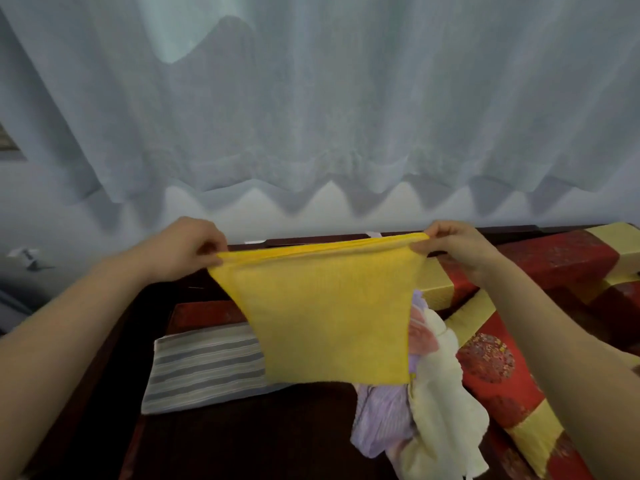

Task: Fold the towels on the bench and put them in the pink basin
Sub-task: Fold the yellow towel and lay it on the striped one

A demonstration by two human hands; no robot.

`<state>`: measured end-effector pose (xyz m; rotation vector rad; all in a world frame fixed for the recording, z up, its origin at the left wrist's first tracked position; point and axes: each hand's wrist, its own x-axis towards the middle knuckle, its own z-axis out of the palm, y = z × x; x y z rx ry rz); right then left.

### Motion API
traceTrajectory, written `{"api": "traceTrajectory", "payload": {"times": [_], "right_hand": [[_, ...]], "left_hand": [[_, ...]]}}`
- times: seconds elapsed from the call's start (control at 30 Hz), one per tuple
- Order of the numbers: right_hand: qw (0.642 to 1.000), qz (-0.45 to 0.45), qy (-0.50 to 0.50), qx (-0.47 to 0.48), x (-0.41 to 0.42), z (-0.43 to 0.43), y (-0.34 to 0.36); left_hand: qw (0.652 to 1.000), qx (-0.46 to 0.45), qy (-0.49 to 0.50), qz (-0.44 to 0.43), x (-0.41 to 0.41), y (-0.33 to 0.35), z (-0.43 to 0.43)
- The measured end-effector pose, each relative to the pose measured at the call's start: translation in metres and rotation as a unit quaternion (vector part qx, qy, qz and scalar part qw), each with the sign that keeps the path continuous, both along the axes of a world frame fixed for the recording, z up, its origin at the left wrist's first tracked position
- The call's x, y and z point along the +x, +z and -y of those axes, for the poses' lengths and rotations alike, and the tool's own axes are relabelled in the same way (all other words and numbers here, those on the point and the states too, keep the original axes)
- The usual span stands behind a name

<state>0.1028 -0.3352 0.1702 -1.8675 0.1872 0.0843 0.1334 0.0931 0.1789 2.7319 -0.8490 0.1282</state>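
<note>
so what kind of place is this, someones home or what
Most likely a room in a home: a pale curtain hangs behind, a dark wooden bench carries red-and-gold cushions, and towels lie on it beneath the held-up yellow towel.

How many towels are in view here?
4: the yellow towel held up, the grey striped towel folded at left, the lilac towel and the cream towel heaped at right; the heap may hide more.

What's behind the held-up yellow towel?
The yellow towel hides the right end of the folded striped towel and the top of a crumpled lilac and cream pile. The bench directly behind its middle is covered.
</note>
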Motion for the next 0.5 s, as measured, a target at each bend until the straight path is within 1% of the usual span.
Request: {"api": "traceTrajectory", "payload": {"times": [0.07, 0.17, 0.23, 0.33, 0.37, 0.43, 0.5], "right_hand": [[0.999, 0.034, -0.024, 0.018, 0.002, -0.002, 0.0], [0.997, 0.068, -0.03, 0.016, 0.005, -0.008, 0.004], [0.997, 0.077, -0.012, -0.001, 0.008, -0.014, 0.009], [0.994, 0.099, 0.027, -0.048, 0.013, -0.026, 0.025], [0.991, 0.111, 0.04, -0.065, 0.014, -0.031, 0.034], [0.985, 0.137, 0.06, -0.089, 0.018, -0.04, 0.052], [0.981, 0.149, 0.063, -0.105, 0.018, -0.048, 0.071]], "left_hand": [[0.998, -0.042, 0.025, 0.032, 0.001, 0.004, -0.003], [0.988, -0.138, 0.057, 0.034, -0.006, -0.003, 0.012], [0.983, -0.167, 0.075, 0.03, -0.012, -0.023, 0.026], [0.975, -0.218, 0.041, -0.009, -0.029, -0.074, 0.052], [0.976, -0.218, 0.021, -0.015, -0.035, -0.092, 0.062], [0.982, -0.187, 0.004, -0.024, -0.047, -0.127, 0.081], [0.98, -0.188, 0.035, -0.059, -0.059, -0.154, 0.106]]}}
